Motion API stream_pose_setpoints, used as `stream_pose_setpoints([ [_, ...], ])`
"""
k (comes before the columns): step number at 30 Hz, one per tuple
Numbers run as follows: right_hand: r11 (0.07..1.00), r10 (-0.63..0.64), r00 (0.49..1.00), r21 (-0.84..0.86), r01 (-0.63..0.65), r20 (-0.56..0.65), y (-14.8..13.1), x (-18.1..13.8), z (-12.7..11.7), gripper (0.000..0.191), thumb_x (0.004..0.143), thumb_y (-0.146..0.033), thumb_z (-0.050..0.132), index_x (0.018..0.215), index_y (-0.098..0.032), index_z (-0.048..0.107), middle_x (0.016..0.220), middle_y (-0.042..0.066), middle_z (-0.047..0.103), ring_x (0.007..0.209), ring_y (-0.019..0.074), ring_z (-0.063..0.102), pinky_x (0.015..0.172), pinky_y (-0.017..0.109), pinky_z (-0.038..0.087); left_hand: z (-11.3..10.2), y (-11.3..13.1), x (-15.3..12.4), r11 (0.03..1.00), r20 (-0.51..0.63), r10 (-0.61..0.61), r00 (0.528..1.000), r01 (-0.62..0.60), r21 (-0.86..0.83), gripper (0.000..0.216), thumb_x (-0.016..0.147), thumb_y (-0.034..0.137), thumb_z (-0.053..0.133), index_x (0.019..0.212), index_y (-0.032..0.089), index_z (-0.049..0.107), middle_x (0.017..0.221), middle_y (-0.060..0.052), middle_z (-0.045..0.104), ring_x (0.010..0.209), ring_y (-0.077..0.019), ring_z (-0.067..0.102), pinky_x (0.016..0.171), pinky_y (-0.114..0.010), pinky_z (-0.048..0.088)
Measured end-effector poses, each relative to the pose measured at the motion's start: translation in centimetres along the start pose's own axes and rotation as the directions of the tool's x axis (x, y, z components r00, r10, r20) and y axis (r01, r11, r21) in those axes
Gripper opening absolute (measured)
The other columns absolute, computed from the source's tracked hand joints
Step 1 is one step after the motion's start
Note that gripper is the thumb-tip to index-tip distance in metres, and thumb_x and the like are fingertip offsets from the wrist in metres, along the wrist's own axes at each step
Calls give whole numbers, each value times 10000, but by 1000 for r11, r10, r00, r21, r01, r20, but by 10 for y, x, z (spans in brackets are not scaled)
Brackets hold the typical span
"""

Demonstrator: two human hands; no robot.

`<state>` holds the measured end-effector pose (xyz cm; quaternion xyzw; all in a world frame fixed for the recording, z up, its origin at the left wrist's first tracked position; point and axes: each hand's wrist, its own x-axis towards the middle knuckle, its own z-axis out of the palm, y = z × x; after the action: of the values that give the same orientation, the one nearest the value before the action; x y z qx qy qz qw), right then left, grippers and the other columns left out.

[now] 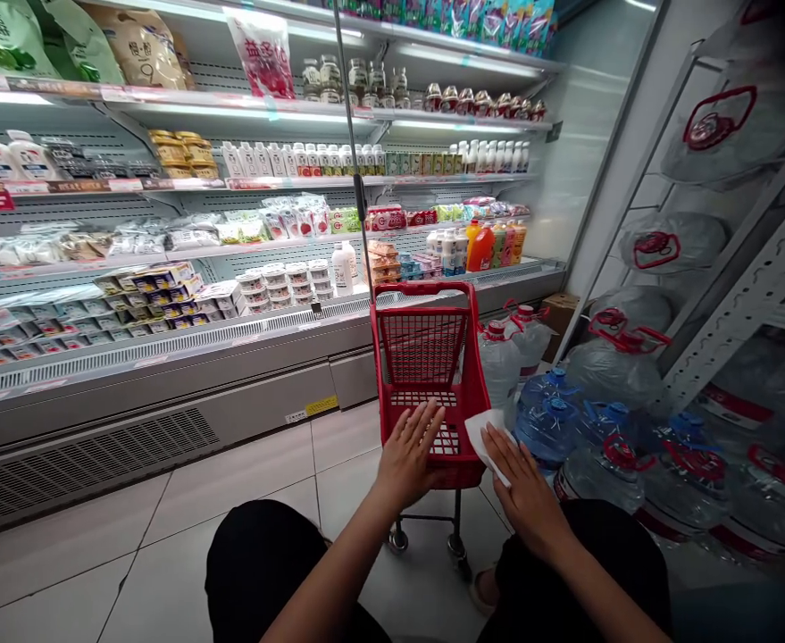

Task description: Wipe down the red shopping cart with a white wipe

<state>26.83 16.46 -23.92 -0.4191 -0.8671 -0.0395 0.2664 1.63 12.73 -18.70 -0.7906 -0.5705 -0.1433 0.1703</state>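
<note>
Right in front of me stands a red shopping cart (pixel 455 397) on a dark metal frame with small wheels. My left hand (pixel 411 451) is over its near side, empty, with fingers stretched out; whether it touches the plastic I cannot tell. At the cart's right side my right hand (pixel 522 487) holds a folded white wipe (pixel 482 429) under its extended fingers. Part of the wipe sticks out beyond the fingertips, next to the cart's edge. Both my knees show below, one on each side of the cart.
Behind the cart runs a refrigerated display case (pixel 251 357) with shelves of bottles, tubs and packs. A glass door edge with a dark handle (pixel 359 196) stands before it. Large water bottles (pixel 549 415) crowd the floor at right, beside a white perforated rack (pixel 733 304). The floor (pixel 231 518) is tiled.
</note>
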Motion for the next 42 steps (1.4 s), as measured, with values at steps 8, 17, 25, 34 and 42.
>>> stream_pose_setpoints([
  [8,1000,26,999,8,-26,-42,-22,2,11,758,1024,-221,303,1681,-275,-72,1746,17,174,1586,255,238,1274,518,279,2,-28,-12,994,-14,-85,996,84,-64,1129,858,542,776,1686,294,49,1752,-54,130,1618,-301,103,1308,-517,208],
  [17,982,-187,981,6,188,-49,-84,23,44,935,916,-148,428,1669,-192,-124,1743,66,153,1594,251,208,1276,498,278,21,10,0,978,-52,-162,985,154,-139,1008,910,97,501,1662,211,-160,1755,-72,91,1621,-231,69,1315,-495,201],
  [25,993,-122,992,-8,122,12,-14,16,13,785,995,-206,346,1684,-296,-17,1733,-11,222,1578,221,260,1290,499,237,9,-40,-2,988,7,-74,997,74,-138,1206,815,666,753,1686,266,20,1745,-76,168,1607,-302,174,1303,-520,208],
  [34,997,-79,996,19,80,-39,-61,13,28,885,942,-153,383,1674,-240,-106,1747,37,146,1582,271,246,1268,512,288,29,-5,7,980,-82,-173,981,163,-114,1103,869,441,691,1689,243,-20,1746,-53,170,1608,-315,168,1310,-518,195],
  [42,971,-238,970,38,237,40,-54,8,15,873,933,-164,408,1686,-257,-24,1731,24,208,1579,240,257,1290,495,230,18,-22,2,994,-66,-57,996,50,-96,1116,876,424,652,1679,212,-93,1746,-60,147,1605,-272,194,1319,-465,161],
])
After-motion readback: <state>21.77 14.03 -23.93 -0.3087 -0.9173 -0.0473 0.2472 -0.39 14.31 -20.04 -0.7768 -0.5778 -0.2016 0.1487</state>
